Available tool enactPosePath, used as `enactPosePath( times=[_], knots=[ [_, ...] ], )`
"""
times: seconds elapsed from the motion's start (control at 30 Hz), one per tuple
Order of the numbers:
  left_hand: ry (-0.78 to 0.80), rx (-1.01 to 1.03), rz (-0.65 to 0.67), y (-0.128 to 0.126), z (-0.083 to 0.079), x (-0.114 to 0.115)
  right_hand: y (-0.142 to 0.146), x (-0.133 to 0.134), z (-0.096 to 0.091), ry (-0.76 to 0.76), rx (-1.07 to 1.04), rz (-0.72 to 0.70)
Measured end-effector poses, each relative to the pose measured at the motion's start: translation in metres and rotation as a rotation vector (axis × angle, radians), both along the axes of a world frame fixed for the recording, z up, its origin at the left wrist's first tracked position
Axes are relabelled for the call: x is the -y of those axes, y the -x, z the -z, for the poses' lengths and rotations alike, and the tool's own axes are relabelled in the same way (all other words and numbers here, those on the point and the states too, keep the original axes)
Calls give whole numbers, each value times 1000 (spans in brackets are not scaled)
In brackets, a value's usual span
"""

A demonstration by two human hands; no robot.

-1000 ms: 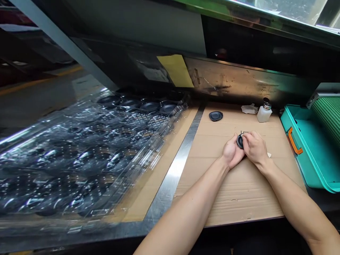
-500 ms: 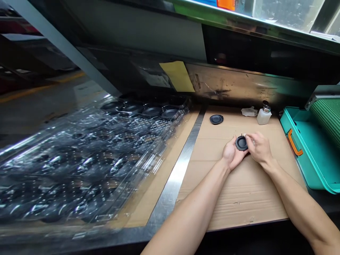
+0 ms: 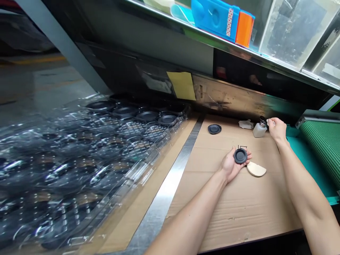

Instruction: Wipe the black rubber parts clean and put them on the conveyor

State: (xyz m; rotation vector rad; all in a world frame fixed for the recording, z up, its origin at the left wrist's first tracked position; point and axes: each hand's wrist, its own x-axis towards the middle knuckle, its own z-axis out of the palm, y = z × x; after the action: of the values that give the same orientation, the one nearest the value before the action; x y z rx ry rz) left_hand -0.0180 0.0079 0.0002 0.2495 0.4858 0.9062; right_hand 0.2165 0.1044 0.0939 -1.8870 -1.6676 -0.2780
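My left hand (image 3: 231, 165) rests on the cardboard sheet (image 3: 239, 198) and grips a small round black disc (image 3: 240, 156), face up. My right hand (image 3: 276, 128) is stretched out to the back right, right beside a small frosted bottle with a metal top (image 3: 259, 128). Its fingers are pinched together on something small and pale that I cannot make out. A pale half-round pad (image 3: 256, 169) lies on the cardboard just right of my left hand. A second black disc (image 3: 214, 129) lies farther back.
Clear plastic trays (image 3: 87, 156) holding several black discs cover the left side. A metal strip (image 3: 170, 184) divides the bench. A crumpled white wipe (image 3: 245, 124) lies by the bottle. A teal bin and green belt (image 3: 322, 148) sit at the right. A shelf above carries a blue and orange tool (image 3: 223, 21).
My right hand left the disc and reached back right to the bottle. The pale pad is now uncovered. The left hand keeps the disc. The view tilted upward.
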Motion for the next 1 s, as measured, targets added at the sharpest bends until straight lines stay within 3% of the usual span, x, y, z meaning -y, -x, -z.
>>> enactPosePath(
  times=[0.13, 0.3, 0.7, 0.9, 1.0],
  knots=[
    [24, -20, -11, -1, -3, 1, -1, -13, -10, 199, 122, -29],
    [23, -11, -7, -1, -6, 2, -7, -18, -21, 183, 184, -33],
    [23, -15, -7, -1, -9, 2, -10, -22, -24, 276, 206, -68],
    [3, -7, -6, -1, -7, 2, -11, -33, -35, 178, 173, -41],
    [2, 8, -5, -1, -4, 2, -4, -33, -32, 276, 242, -63]
  ],
)
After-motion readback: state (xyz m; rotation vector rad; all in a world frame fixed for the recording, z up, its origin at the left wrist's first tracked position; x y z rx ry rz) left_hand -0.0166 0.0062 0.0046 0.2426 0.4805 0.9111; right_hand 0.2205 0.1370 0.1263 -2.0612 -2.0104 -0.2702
